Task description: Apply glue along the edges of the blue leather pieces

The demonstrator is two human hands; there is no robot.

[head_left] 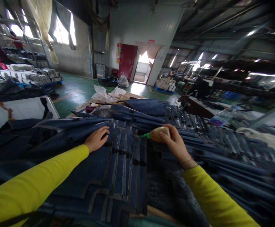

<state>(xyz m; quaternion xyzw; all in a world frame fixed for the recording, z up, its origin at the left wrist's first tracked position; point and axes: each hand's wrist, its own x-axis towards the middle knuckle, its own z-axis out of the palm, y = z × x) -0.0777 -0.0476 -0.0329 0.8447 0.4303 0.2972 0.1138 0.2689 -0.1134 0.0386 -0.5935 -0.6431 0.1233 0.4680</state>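
Note:
My right hand (175, 142) is wrapped round a beige squeeze bottle (158, 134) with a green nozzle, tipped sideways so the nozzle points left. Under the nozzle lie overlapping dark blue fabric pieces (99, 170), fanned out so that their grey edges form several strips. Shiny wet-looking lines (124, 148) run along those strips. My left hand (97, 138) rests on the fabric just left of the strips, palm down and fingers stretched out. A second fanned row of blue pieces (198, 126) with similar shiny marks spreads to the right.
Clear plastic bags (106, 94) and cardboard lie behind the fabric. A plastic bottle (222, 116) stands at the right. White bundles (31, 75) sit on a blue pallet at the left, beside a white panel (21, 112). A red door (127, 62) stands at the back.

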